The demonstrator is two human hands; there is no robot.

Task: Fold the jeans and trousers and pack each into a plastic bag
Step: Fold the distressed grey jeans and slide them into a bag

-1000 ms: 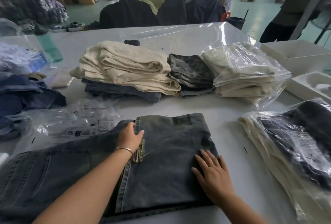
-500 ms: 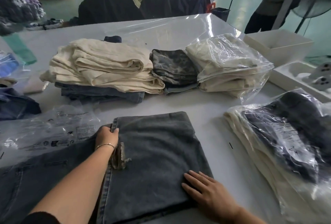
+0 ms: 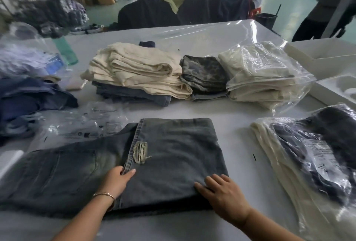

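The grey jeans [image 3: 173, 156] are lying on the white table [image 3: 238, 144] directly in front of the person, with the legs doubled over the seat so the hem edge and a frayed rip [image 3: 140, 153] are facing up. The left hand [image 3: 117, 180] is pinching that hem edge near its front end, thumb on top and fingers curled beneath, probably to line the layers up or lift them for the next fold. The right hand [image 3: 223, 196] is lying flat with fingers extended, gripping nothing, pressing the near right corner so the fold is not slipping. Empty plastic bags [image 3: 86, 123] are waiting just beyond the jeans on the left, within reach for packing. Behind, two unbagged stacks are sitting side by side: cream trousers over denim [image 3: 138, 73] and a mottled dark pair [image 3: 204, 75]. Two bagged bundles are parked clear of the work: a cream bagged stack [image 3: 262, 75] at the back and a bagged dark-and-cream stack [image 3: 308, 156] on the right.
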